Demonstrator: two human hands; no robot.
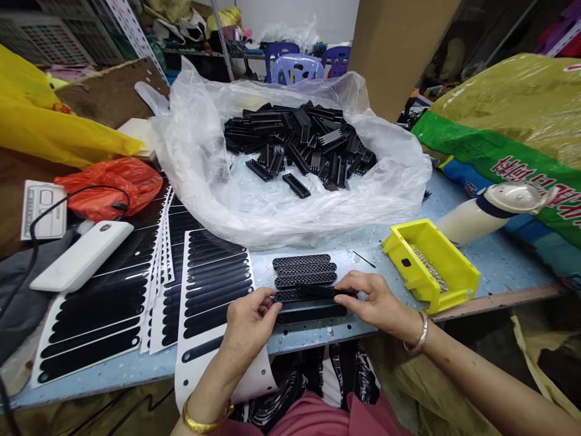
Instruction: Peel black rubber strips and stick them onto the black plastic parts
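Note:
Several black strips with a lattice surface lie side by side near the table's front edge, with an upper strip (302,260) farthest from me. My left hand (249,321) pinches the left end of the nearest lattice strip (285,296) between thumb and index finger. Over that strip's right part, my right hand (370,300) grips a slim black tapered piece (315,291), perhaps tweezers; its right end is hidden by the fingers. A smooth black strip (313,313) lies just in front, close to the edge.
White sheets of black adhesive strips (218,284) lie left, beside a white power bank (84,254). A plastic bag (290,224) of black parts spreads behind. To the right stand a yellow bin (458,266) with small metal pieces and a bottle (472,218). A thin black rod (364,259) lies between.

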